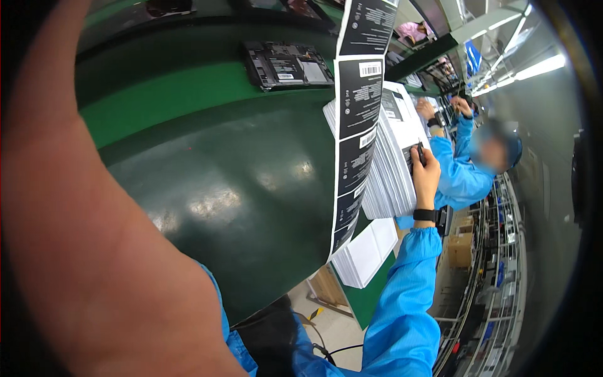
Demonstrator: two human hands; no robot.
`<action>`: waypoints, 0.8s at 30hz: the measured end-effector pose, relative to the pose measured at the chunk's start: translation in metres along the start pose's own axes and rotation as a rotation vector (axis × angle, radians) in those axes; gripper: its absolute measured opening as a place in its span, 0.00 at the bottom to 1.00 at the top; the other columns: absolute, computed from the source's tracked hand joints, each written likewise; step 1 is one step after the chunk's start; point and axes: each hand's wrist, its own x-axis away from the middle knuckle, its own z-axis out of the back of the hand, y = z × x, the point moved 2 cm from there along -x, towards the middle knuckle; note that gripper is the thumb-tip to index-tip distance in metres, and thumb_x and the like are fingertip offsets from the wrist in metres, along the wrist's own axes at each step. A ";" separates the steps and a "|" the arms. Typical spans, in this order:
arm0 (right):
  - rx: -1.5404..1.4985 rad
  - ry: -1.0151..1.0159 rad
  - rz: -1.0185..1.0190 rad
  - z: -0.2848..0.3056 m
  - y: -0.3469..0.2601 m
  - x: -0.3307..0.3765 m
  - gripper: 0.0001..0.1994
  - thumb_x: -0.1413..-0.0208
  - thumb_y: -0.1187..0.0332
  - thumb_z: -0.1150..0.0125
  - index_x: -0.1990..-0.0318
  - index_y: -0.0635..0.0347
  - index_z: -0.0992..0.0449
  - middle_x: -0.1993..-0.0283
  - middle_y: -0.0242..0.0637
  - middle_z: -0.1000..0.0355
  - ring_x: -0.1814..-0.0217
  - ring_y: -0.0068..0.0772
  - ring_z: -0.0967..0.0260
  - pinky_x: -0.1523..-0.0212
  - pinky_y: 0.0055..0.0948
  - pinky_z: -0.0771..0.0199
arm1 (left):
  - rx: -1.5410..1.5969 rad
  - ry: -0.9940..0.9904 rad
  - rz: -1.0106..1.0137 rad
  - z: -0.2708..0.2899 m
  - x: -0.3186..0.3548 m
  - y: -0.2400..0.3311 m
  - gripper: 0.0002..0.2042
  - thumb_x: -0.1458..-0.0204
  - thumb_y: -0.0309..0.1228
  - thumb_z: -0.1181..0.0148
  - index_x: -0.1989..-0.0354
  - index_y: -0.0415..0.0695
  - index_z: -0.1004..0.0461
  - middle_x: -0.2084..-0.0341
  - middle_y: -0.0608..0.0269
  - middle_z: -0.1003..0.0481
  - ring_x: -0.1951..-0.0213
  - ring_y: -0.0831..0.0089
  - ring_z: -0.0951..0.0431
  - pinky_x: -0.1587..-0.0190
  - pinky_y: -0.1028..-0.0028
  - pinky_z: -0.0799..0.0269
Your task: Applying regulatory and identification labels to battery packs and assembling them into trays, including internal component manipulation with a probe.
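Observation:
My right hand (427, 176) is closed on a small black object (420, 153) whose kind I cannot make out. It rests against a thick stack of white label sheets (396, 182) printed with black labels. Next to that stack, a long sheet of black labels with white barcodes (359, 119) stands upright and slightly curved, running past the top of the view. My left hand (94, 239) looms very close along the left side. Only bare skin of it and the arm shows, and its fingers are hidden, so what it holds cannot be seen.
A dark green work mat (251, 169) covers the bench. An opened device with bared inner parts (289, 66) lies at its far side. A lower white stack (367, 251) sits at the near right. Beyond, a co-worker in blue (468, 176) works at the same line.

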 end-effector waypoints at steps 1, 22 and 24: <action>0.025 0.022 0.055 0.001 0.000 -0.001 0.14 0.38 0.61 0.30 0.55 0.65 0.15 0.66 0.45 0.18 0.65 0.34 0.21 0.60 0.32 0.24 | -0.011 0.001 -0.005 -0.001 -0.002 0.002 0.22 0.28 0.46 0.57 0.40 0.39 0.31 0.50 0.47 0.23 0.53 0.59 0.22 0.53 0.62 0.24; -0.068 0.074 0.107 0.002 0.002 0.004 0.14 0.36 0.62 0.33 0.57 0.67 0.17 0.68 0.48 0.20 0.67 0.38 0.22 0.63 0.37 0.26 | -0.799 -0.165 1.008 0.040 0.099 -0.179 0.32 0.43 0.47 0.31 0.39 0.34 0.29 0.46 0.36 0.24 0.42 0.42 0.24 0.39 0.56 0.28; -0.079 0.114 0.004 0.011 -0.011 0.008 0.14 0.32 0.62 0.36 0.58 0.67 0.18 0.74 0.41 0.26 0.73 0.27 0.33 0.69 0.34 0.33 | -0.889 -0.283 1.095 0.042 0.138 -0.190 0.38 0.43 0.47 0.31 0.31 0.33 0.36 0.38 0.33 0.31 0.36 0.38 0.30 0.34 0.53 0.31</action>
